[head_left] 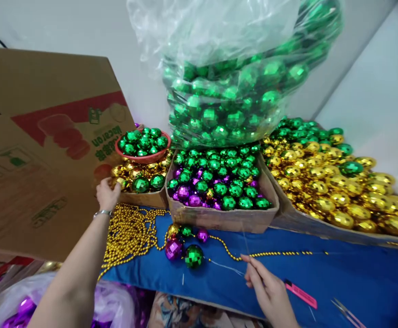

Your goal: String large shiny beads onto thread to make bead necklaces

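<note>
Leftmost, large box (pixel 48 150) is stood beside left hand (pixel 108 193), curled at gold balls (pixel 119 171); grip cannot be told. Middle tray (pixel 219 222) is overhung by green-ball bag (pixel 226 100). Bead string (pixel 233 256) is laid on blue cloth (pixel 332 282), fine strand (pixel 246 239) pinched by right hand (pixel 267 289); pink tool (pixel 301 294), pronged tool (pixel 348 314) set rightward.

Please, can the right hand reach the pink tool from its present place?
Probably yes. The pink tool lies on the blue cloth close beside the right hand, with nothing visible between them, though the fingers look pinched together.
</note>
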Demonstrator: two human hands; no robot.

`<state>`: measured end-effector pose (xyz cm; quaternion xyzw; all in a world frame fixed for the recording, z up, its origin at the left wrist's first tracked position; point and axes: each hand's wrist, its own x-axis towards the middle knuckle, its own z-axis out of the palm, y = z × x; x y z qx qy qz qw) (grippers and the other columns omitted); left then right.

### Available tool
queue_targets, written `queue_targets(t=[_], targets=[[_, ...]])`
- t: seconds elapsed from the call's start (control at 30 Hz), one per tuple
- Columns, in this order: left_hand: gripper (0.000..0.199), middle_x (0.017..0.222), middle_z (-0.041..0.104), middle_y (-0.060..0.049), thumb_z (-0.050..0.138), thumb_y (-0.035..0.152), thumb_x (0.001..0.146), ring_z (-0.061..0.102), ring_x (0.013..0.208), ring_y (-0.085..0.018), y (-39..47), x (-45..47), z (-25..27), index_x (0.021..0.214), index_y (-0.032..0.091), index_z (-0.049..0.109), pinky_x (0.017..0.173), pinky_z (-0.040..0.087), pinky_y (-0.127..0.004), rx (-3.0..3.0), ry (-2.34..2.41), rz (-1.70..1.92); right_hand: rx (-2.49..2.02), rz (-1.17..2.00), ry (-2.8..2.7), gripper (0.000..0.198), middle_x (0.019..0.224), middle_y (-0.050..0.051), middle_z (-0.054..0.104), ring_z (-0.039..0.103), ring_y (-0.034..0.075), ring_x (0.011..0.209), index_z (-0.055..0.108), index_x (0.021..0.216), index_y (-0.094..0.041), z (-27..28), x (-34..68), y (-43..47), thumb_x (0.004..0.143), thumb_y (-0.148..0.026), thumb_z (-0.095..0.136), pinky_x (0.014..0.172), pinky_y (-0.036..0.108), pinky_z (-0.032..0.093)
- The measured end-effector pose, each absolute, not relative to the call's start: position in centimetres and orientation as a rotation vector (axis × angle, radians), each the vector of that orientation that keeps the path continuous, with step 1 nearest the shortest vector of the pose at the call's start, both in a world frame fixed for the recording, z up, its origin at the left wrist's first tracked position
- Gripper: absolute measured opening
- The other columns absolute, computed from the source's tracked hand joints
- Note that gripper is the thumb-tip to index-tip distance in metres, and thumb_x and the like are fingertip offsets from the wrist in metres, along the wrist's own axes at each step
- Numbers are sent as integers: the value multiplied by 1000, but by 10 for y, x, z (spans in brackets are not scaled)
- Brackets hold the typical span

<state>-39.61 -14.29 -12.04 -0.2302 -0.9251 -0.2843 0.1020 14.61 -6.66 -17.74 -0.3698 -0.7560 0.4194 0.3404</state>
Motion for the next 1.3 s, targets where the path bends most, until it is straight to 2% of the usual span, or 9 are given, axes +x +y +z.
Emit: queue_targets(t=[0.1, 0.2, 0.37, 0.5, 0.6, 0.73, 0.9, 1.13, 1.3], targets=[[66, 127, 51, -20, 53, 44, 82, 43, 125, -32, -143, -394, -125, 138, 12, 42, 104, 36, -42, -734, -2688, -849, -864, 1110, -2028, 33, 68, 2, 66, 64, 13, 55, 68, 111, -22, -176, 135, -73, 95, -39, 45, 54, 19, 55], [74, 135, 43, -23, 57, 46, 79, 39, 129, -37, -136, -403, -122, 141, 10, 39, 107, 31, -49, -718, -2689, -886, -802, 1118, -2056, 32, 68, 2, 67, 64, 12, 54, 68, 112, -22, -175, 128, -78, 96, -35, 44, 53, 18, 55], [70, 118, 57, -19, 70, 47, 68, 45, 123, -39, -128, -418, -111, 125, 10, 54, 105, 34, -52, -781, -2745, -1114, -753, 1103, -2102, 32, 69, 3, 67, 65, 14, 56, 66, 116, -22, -178, 124, -83, 96, -31, 43, 52, 19, 55], [66, 118, 58, -16, 64, 43, 78, 53, 115, -32, -139, -394, -105, 132, 11, 44, 100, 42, -51, -697, -2637, -1304, -685, 1023, -2174, 32, 87, 7, 73, 69, 15, 65, 64, 120, -22, -185, 122, -87, 97, -25, 41, 61, 21, 58], [57, 125, 57, -9, 56, 38, 86, 61, 104, -24, -157, -344, -103, 138, 23, 37, 86, 54, -45, -803, -2466, -1955, -610, 911, -2276, 31, 104, 8, 72, 71, 18, 87, 63, 120, -21, -184, 115, -90, 97, -21, 42, 77, 25, 58], [53, 124, 60, -6, 70, 34, 78, 62, 103, -23, -175, -253, -108, 128, 31, 52, 84, 56, -45, -907, -2162, -2897, -498, 764, -2420, 32, 104, 8, 72, 69, 19, 91, 61, 121, -19, -172, 105, -91, 97, -17, 39, 80, 29, 56], [54, 126, 60, -7, 73, 25, 77, 64, 100, -21, -173, -172, -128, 128, 29, 56, 80, 58, -36, -800, -2117, -3295, -514, 600, -2560, 33, 93, 8, 72, 68, 18, 78, 59, 121, -16, -161, 104, -87, 97, -15, 37, 71, 30, 53], [38, 102, 72, -11, 45, 43, 95, 71, 87, -26, -154, -133, -153, 123, 21, 57, 69, 60, -35, 71, -2022, -3889, -614, 551, -2594, 33, 89, 6, 70, 65, 18, 75, 58, 121, -17, -173, 125, -87, 96, -14, 36, 68, 28, 48], [48, 103, 72, -18, 32, 47, 97, 71, 91, -31, -146, -116, -161, 125, 15, 55, 78, 57, -45, 206, -1879, -4013, -665, 480, -2644, 33, 80, 5, 68, 63, 18, 70, 59, 120, -16, -180, 133, -88, 96, -15, 36, 66, 29, 47]])
